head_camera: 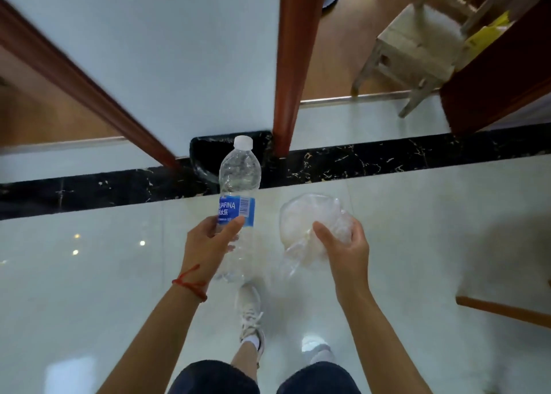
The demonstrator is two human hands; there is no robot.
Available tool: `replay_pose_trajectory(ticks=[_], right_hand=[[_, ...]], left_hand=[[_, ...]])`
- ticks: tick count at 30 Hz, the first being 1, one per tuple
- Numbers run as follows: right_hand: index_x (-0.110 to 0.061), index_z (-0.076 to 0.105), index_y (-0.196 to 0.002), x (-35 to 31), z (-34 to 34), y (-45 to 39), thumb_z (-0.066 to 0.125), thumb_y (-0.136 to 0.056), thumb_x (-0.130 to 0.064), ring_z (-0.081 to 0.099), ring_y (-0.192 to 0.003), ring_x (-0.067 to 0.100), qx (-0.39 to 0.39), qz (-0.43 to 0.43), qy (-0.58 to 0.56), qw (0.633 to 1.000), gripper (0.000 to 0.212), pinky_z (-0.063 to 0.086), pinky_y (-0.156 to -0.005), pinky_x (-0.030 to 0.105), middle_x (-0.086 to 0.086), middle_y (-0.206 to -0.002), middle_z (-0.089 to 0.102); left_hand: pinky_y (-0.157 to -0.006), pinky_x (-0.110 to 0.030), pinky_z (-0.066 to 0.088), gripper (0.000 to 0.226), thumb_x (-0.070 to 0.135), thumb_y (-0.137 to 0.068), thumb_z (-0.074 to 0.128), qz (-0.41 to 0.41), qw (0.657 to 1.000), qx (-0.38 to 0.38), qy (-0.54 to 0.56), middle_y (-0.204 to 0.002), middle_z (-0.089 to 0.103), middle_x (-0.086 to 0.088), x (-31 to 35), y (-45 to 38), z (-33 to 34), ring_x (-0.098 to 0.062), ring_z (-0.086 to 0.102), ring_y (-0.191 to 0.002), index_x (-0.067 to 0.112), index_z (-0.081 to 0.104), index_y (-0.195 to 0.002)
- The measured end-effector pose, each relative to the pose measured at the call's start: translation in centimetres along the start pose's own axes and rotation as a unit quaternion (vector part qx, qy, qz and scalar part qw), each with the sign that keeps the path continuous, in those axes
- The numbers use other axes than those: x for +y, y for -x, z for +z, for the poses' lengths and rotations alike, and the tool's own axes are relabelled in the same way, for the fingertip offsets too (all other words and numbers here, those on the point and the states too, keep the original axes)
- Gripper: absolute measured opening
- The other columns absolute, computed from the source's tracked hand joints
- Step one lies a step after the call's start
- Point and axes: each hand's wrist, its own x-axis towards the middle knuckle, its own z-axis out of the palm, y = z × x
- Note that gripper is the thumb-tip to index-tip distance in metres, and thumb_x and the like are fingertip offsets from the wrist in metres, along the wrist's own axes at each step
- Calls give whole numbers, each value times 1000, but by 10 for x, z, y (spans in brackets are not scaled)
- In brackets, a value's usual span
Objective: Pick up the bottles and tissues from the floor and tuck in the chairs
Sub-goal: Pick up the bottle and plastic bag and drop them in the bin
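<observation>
Left hand [213, 238] wrapped around one clear bottle [238, 190], gripped at label, held cap-up off floor. Right hand [343, 244] clenched on one crumpled clear plastic bag [310, 223], likely tissue inside. Both probably carried for disposal. Beyond: one pale chair [417, 44] pulled out, not tucked in.

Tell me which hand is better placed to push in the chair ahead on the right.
Right, probably. The chair stands up and to the right, nearer the right hand. Both hands are full: the right grips a crumpled bag, the left hand the bottle.
</observation>
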Motion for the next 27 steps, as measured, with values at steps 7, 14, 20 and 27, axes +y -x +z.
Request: replay_pose_trajectory(ticks=[7, 14, 20, 27], right_hand=[[-23, 53, -114, -15, 63, -24, 74, -75, -17, 64, -89, 12, -29, 20, 21, 999, 44, 56, -68, 17, 2, -105, 64], [-21, 55, -115, -24, 74, -76, 73, -75, -19, 64, -92, 17, -39, 47, 57, 996, 44, 55, -74, 27, 4, -107, 64], [-17, 54, -117, -37, 86, -123, 74, -75, -20, 64, -94, 18, -49, 50, 78, 995, 46, 55, -79, 30, 5, -107, 64], [-21, 56, -114, -27, 106, -159, 75, -74, -21, 64, -96, 18, -85, 60, 103, 989, 44, 54, -86, 38, 2, -106, 66]], left_hand=[[-75, -33, 51, 22, 25, -85, 59, -17, 998, 39, 40, -87, 64, -4, 17, -44, -40, -21, 62, -79, 12, 57, -102], [-75, -33, 52, 21, 25, -85, 57, -58, 995, 65, 53, -93, 64, -10, 18, -69, -32, -25, 62, -83, 11, 57, -101], [-73, -28, 48, 16, 27, -87, 56, -75, 991, 97, 51, -90, 65, -10, 24, -102, -14, -20, 62, -79, 13, 59, -94], [-75, -31, 49, 28, 36, -88, 51, -159, 975, 109, 112, -98, 62, -13, 7, -157, 3, -27, 60, -89, 10, 55, -99]])
